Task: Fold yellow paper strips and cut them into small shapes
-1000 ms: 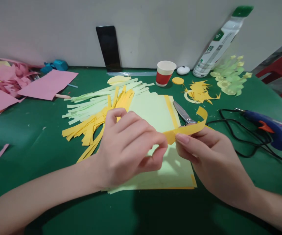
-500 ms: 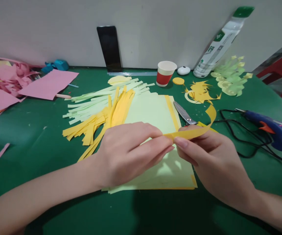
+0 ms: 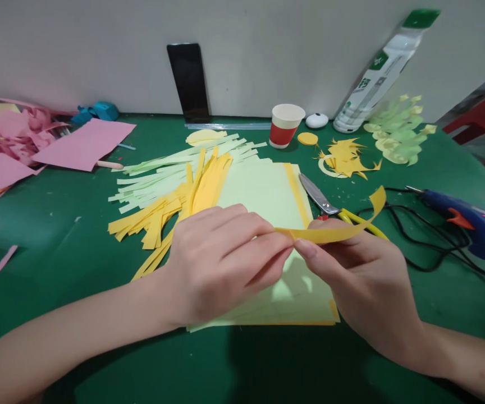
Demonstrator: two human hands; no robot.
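1. While the left hand [image 3: 221, 258] closes its fingertips on the near-left end of a yellow paper strip [image 3: 330, 234], the right hand [image 3: 364, 280] pinches the same strip just beside them, thumb in front and fingers behind.
2. Both grips are pressed together on the strip; the left thumb is hidden, so its exact place cannot be told.
3. The strip is held in the air above a stack of pale green sheets [image 3: 251, 191], passing over the right hand, with its free end bent upward.
4. Compared with a second ago, the left hand is flatter: its fingers then curled around a visible gap, which has now closed.
5. The free end, earlier hooked back toward the left, now reaches farther right and bends less.
6. More of a yellow handle [image 3: 377, 230] shows behind the right hand, near the scissors [image 3: 318, 196].
7. The loose yellow strips [image 3: 206, 188] and pale green strips [image 3: 141, 185] lie as before beyond the left hand.
8. On the green counter [image 3: 141, 365], the paper cup [image 3: 284, 133] and the blue glue gun [image 3: 474, 219] also keep their places.
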